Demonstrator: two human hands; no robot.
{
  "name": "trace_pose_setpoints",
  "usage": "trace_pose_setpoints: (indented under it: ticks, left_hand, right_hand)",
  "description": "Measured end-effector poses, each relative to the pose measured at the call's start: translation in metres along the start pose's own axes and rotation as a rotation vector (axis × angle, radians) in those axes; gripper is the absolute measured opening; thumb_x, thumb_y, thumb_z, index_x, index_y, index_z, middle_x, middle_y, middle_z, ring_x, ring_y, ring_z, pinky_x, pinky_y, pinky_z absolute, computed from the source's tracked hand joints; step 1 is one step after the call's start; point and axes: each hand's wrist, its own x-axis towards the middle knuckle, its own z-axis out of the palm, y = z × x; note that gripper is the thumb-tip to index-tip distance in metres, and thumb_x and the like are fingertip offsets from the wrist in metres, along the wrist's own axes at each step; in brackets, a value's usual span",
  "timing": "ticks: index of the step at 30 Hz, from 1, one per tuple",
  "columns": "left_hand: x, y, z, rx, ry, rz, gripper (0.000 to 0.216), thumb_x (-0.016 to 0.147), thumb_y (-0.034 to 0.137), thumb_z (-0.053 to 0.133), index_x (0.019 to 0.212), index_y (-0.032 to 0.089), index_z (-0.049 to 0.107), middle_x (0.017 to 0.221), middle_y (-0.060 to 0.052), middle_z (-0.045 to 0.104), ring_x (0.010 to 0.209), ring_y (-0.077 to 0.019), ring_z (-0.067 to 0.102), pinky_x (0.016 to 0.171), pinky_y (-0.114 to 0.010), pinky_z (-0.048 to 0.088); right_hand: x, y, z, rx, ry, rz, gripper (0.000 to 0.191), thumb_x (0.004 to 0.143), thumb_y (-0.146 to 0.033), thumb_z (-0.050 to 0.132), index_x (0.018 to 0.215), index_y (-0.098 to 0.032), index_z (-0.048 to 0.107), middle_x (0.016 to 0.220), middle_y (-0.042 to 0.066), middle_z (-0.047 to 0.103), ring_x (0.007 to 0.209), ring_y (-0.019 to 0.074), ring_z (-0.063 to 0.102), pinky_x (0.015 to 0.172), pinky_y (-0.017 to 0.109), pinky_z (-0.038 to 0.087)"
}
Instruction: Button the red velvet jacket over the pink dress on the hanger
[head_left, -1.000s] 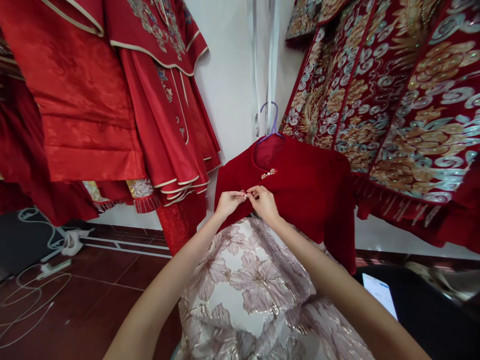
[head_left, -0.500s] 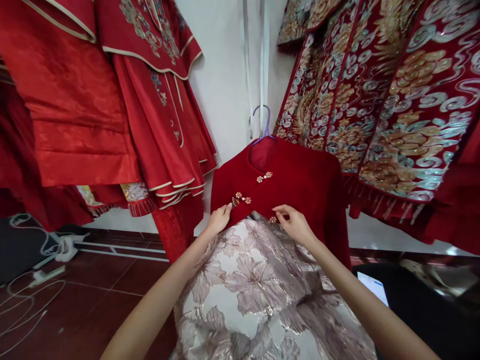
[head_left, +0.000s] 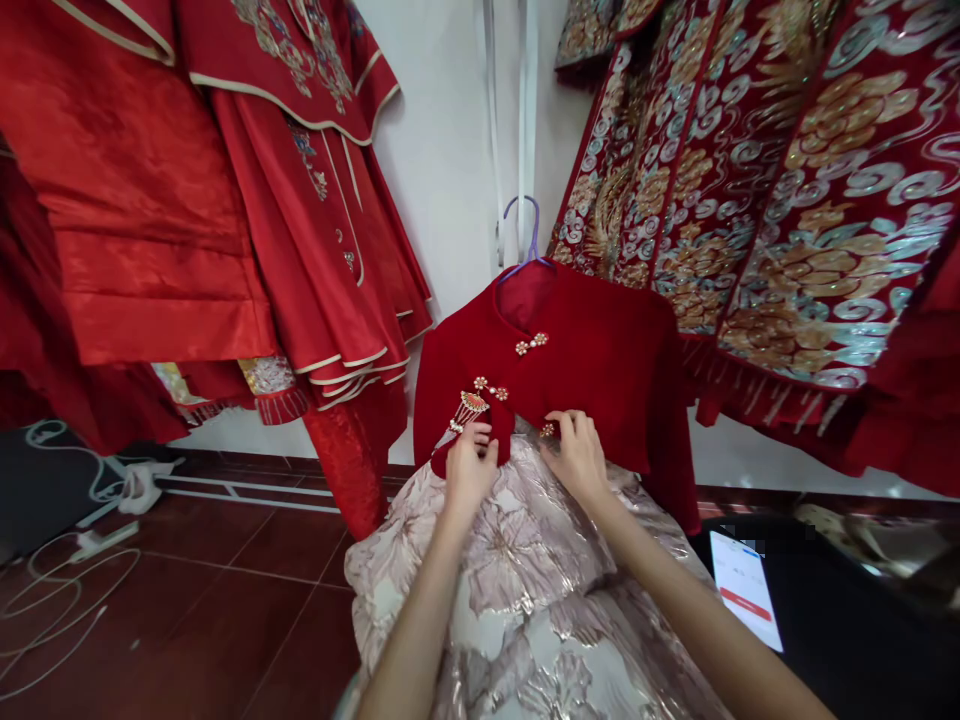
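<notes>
A dark red velvet jacket (head_left: 600, 320) hangs on a purple hanger (head_left: 534, 232) over a pale floral brocade skirt (head_left: 510, 560). Flower-shaped clasps (head_left: 532, 344) fasten its upper front, and a fan-shaped brooch with dangling beads (head_left: 472, 402) lies on the lower left panel. My left hand (head_left: 472, 465) is closed on that panel's bottom edge, just under the brooch. On the other front edge, my right hand (head_left: 577, 455) pinches the velvet beside a loose flower clasp (head_left: 547, 430). Below the middle clasp the two fronts stand apart, with brocade showing between them.
Red garments (head_left: 307, 230) hang at the left, and a heavily embroidered red garment (head_left: 810, 220) hangs at the right. A lit phone (head_left: 746, 590) lies on a black surface at the lower right. White cables (head_left: 75, 600) and a rack base (head_left: 247, 495) are on the tiled floor.
My left hand has moved right and down along the panel, uncovering the fan brooch. My right hand stays by the loose clasp, its fingers now turned further over the edge.
</notes>
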Motion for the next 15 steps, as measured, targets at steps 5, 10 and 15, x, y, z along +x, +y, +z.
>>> trace_pose_setpoints:
  ticks: [5,10,15]
  left_hand:
    - [-0.02,-0.005,0.012,0.142,0.021,0.026,0.033,0.072,0.024,0.065,0.104,0.02,0.058,0.088,-0.002,0.065,0.071,-0.0148,0.059,0.065,-0.025,0.045]
    - [-0.005,0.014,-0.012,0.252,0.238,0.211,0.021,0.073,0.008,0.055,0.089,0.022,0.059,0.08,0.0,0.058,0.074,-0.0148,0.057,0.067,-0.025,0.042]
    - [-0.023,0.012,0.007,0.093,0.217,0.401,0.025,0.079,0.008,0.051,0.097,0.022,0.06,0.095,-0.003,0.059,0.087,-0.0145,0.058,0.077,-0.025,0.046]
  right_hand:
    - [0.012,0.007,0.017,-0.007,0.023,0.001,0.022,0.076,-0.014,0.053,0.097,-0.017,0.055,0.095,0.008,0.057,0.09,0.0246,0.051,0.079,0.035,0.04]
    - [0.016,0.005,-0.017,0.393,0.011,0.169,0.015,0.07,-0.017,0.057,0.084,-0.02,0.052,0.079,0.0,0.055,0.07,0.0148,0.052,0.066,0.026,0.041]
    - [0.011,-0.021,-0.041,0.652,-0.202,0.23,0.021,0.066,-0.019,0.06,0.087,-0.021,0.054,0.07,-0.003,0.055,0.061,0.0118,0.051,0.059,0.024,0.041]
